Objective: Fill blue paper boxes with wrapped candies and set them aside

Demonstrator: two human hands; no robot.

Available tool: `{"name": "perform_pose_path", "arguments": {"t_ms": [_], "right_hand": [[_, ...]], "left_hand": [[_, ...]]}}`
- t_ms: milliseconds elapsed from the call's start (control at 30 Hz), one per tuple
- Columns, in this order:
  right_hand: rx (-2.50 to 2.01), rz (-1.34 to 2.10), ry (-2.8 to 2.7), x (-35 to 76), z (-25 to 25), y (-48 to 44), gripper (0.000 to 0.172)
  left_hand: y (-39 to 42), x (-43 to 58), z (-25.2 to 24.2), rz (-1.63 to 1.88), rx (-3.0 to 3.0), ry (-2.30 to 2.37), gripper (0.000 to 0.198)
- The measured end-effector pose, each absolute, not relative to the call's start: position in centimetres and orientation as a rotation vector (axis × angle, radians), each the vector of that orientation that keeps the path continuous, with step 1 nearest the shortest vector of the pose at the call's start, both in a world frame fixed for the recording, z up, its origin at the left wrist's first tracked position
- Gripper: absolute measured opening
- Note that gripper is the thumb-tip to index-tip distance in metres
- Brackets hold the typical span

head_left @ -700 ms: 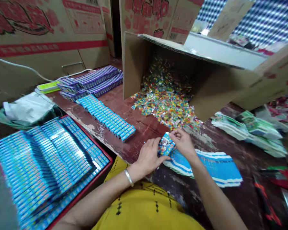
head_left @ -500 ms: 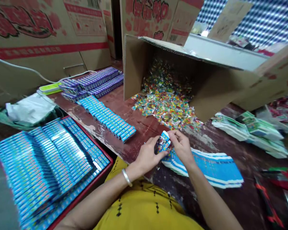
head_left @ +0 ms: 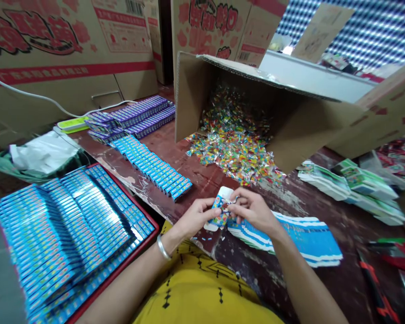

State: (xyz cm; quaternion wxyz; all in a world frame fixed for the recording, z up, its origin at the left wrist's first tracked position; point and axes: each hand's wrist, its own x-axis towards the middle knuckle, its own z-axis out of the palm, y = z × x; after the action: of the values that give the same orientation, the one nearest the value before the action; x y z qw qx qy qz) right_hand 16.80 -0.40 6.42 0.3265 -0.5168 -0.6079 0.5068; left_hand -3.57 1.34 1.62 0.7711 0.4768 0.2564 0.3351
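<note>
My left hand [head_left: 195,219] grips a small blue printed carton [head_left: 218,209] at its left side, the thumb lying over the printed face. A white end flap stands out at the carton's top and another pale flap shows at its lower end. On the other side, my right hand [head_left: 254,211] pinches the carton's right edge with bent fingers; its fingertips partly hide that edge. Beneath and to the right of my right hand lies a fanned stack of flat blue cartons [head_left: 310,238]. Just beyond both hands, wrapped colourful candies [head_left: 236,153] spill onto the table.
An open cardboard box [head_left: 192,99] lies on its side around the candies. A row of blue cartons [head_left: 151,166] and purple cartons [head_left: 145,112] stand left. A red tray [head_left: 151,231] holds many blue cartons. Green-white flat cartons [head_left: 364,184] and a black-orange tool [head_left: 374,288] lie right.
The carton has turned so its printed face shows more, with a white flap at the top. Both hands have shifted slightly, my left hand to the left and lower.
</note>
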Motion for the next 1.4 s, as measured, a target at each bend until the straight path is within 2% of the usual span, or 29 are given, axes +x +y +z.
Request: {"name": "perform_pose_path", "arguments": {"t_ms": [100,200,267,333,400,500,733,800,1133,1400], "right_hand": [[-1.342,1.092,-1.377,16.1,5.0,-0.8,0.037],[-1.368,1.017,-1.372,14.7,3.5,-1.4,0.023],[-1.387,0.944,-1.310,13.7,2.7,-1.7,0.022],[-1.348,0.901,-1.221,12.8,2.3,-1.7,0.019],[-1.277,0.886,-1.165,12.3,2.0,-1.5,0.030],[-1.203,0.848,-1.169,11.9,1.7,-1.3,0.034],[-1.266,0.786,-1.344,12.6,1.3,-1.4,0.012],[-1.294,0.729,-1.393,12.9,1.6,-1.3,0.012],[-1.134,0.924,-1.276,12.5,3.7,-0.3,0.023],[-1.279,1.146,-1.345,13.8,5.1,0.8,0.023]], "left_hand": [[1.3,-3.1,1.5,0.870,0.890,0.633,0.036],[1.0,-2.4,1.3,1.022,0.852,0.719,0.029],[0.6,-2.0,1.3,1.126,0.883,0.794,0.029],[0.3,-1.9,1.5,1.222,0.934,0.855,0.039],[0.0,-2.0,2.0,1.271,1.005,0.891,0.055],[0.0,-2.6,2.5,1.191,1.137,0.886,0.057],[0.7,-3.8,1.9,0.979,1.299,0.755,0.034],[0.7,-3.7,1.8,0.950,1.285,0.739,0.033],[0.5,-3.5,2.5,1.030,1.038,0.714,0.043],[0.3,-3.7,2.8,1.042,1.226,0.855,0.036]]}}
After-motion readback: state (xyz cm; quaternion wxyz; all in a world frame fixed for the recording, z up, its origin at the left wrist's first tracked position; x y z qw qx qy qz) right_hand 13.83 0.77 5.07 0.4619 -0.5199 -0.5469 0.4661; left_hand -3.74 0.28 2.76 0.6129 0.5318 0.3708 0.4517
